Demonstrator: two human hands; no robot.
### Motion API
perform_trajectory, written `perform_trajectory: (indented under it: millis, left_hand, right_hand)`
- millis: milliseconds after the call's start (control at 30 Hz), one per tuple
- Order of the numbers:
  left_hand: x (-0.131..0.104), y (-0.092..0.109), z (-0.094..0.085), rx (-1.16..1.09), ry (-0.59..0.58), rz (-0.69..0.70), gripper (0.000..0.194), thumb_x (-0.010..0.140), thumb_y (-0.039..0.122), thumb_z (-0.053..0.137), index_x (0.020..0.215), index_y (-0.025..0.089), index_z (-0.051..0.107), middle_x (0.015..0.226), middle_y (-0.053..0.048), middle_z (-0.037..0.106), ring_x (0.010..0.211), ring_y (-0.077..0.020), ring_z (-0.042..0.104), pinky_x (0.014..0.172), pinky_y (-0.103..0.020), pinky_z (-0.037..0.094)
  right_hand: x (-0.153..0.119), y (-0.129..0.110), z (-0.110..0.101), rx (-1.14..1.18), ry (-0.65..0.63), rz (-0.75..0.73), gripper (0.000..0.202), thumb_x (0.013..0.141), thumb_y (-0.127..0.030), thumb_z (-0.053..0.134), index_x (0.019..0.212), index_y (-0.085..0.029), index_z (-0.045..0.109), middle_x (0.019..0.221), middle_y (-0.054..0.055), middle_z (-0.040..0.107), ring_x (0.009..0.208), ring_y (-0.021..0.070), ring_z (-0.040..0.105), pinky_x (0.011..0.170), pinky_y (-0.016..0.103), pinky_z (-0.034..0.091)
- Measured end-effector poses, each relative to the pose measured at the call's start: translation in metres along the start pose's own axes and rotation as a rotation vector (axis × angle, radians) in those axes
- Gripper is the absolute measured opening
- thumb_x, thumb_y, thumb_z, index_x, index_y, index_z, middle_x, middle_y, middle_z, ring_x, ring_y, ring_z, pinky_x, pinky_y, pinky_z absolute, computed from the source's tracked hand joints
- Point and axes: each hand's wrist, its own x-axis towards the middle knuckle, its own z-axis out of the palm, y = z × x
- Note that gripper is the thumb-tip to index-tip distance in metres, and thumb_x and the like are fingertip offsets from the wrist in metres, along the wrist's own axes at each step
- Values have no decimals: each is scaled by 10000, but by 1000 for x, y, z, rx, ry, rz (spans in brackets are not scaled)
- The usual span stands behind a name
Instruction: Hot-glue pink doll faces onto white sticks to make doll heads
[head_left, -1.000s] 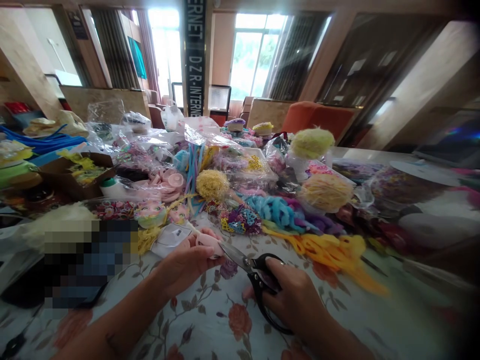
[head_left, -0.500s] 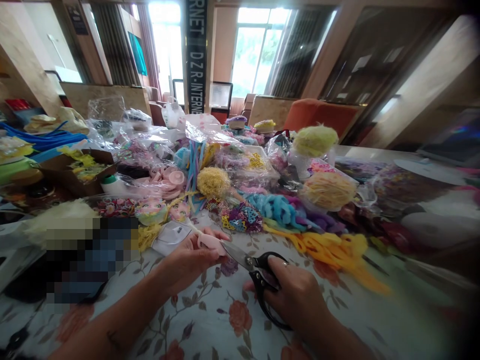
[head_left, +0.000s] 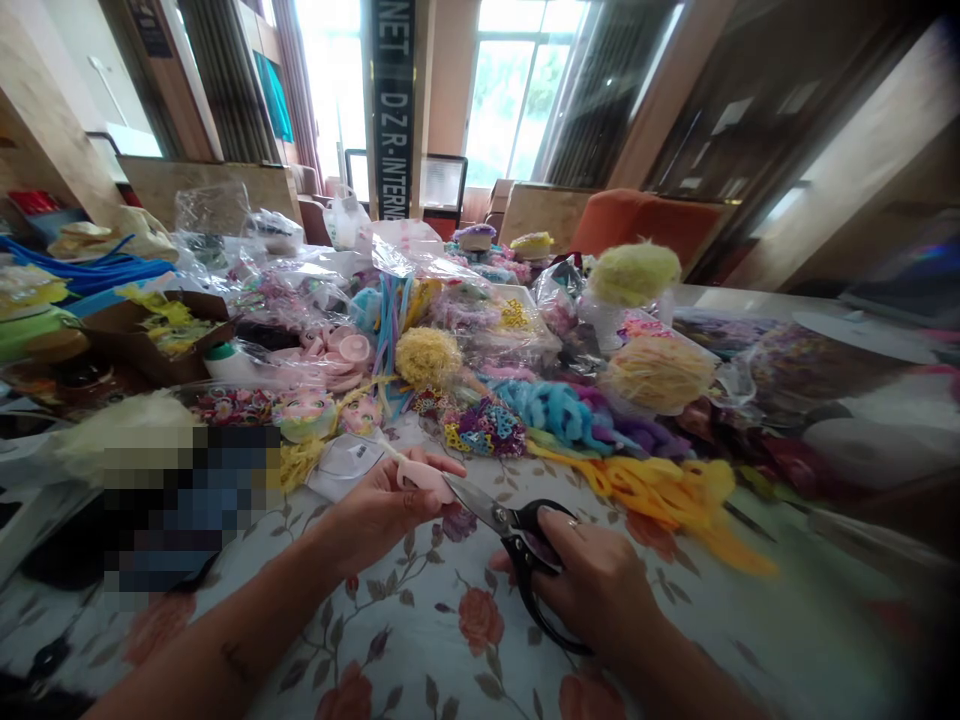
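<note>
My left hand (head_left: 390, 503) is closed around a small pale pink piece (head_left: 421, 477) with a thin whitish strand at its upper left end; its kind is unclear. My right hand (head_left: 592, 570) grips black-handled scissors (head_left: 517, 530), with fingers through the loops. The blade tips meet the right end of the pink piece, near my left fingertips. Whether the blades are fully closed is hard to tell. Just behind my left hand lies a flat white packet (head_left: 346, 466) with small dark print.
A flowered cloth (head_left: 420, 640) covers the table. Behind my hands stand a yellow fluffy ball (head_left: 427, 357), bagged colourful beads (head_left: 486, 428), blue wool (head_left: 555, 410) and a yellow-orange fabric strip (head_left: 660, 490). An open cardboard box (head_left: 180, 360) is at left, an orange chair (head_left: 645, 230) beyond.
Both hands, the pink piece and the scissors keep nearly the same places. The pink piece is turned slightly, and the whole view has shifted a little.
</note>
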Motion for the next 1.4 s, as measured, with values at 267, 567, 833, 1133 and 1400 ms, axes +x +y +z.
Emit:
perform_trajectory:
  millis: [267, 567, 833, 1133, 1400]
  left_hand:
    - [0, 0, 0, -12, -18, 2, 136, 700, 177, 778, 787, 156, 676, 1019, -37, 635, 765, -119, 610, 798, -274, 494]
    - [0, 0, 0, -30, -16, -2, 125, 702, 140, 769, 715, 150, 645, 1066, -38, 648, 769, -120, 632, 811, -279, 501]
    - [4, 5, 0, -138, 207, 66, 149, 692, 144, 772, 806, 137, 676, 888, -48, 689, 763, -127, 631, 811, -285, 530]
    - [7, 21, -1, -362, 417, 113, 118, 804, 88, 571, 721, 104, 652, 745, -93, 702, 722, -173, 653, 731, -355, 581]
    - [8, 23, 2, -378, 403, 50, 177, 836, 132, 514, 726, 112, 652, 779, -115, 711, 773, -200, 663, 795, -410, 572]
  right_hand:
    - [0, 0, -1, -43, 0, -27, 422, 927, -452, 456, 616, -179, 541, 456, 0, 515, 390, 124, 483, 447, 273, 291]
    - [-2, 1, 1, -30, -16, -18, 428, 912, -477, 478, 591, -196, 502, 458, 2, 519, 394, 127, 488, 442, 269, 295]
    - [7, 15, -10, 308, -213, 266, 309, 784, -341, 646, 568, -206, 470, 508, -24, 557, 448, 98, 501, 446, 193, 359]
    - [11, 11, -12, 234, -548, 218, 164, 649, -143, 637, 796, -205, 676, 726, 25, 691, 668, 187, 634, 600, 252, 442]
    - [8, 46, -2, 162, -333, 327, 272, 722, -240, 665, 979, -187, 739, 1003, 112, 722, 896, 287, 681, 797, 411, 545]
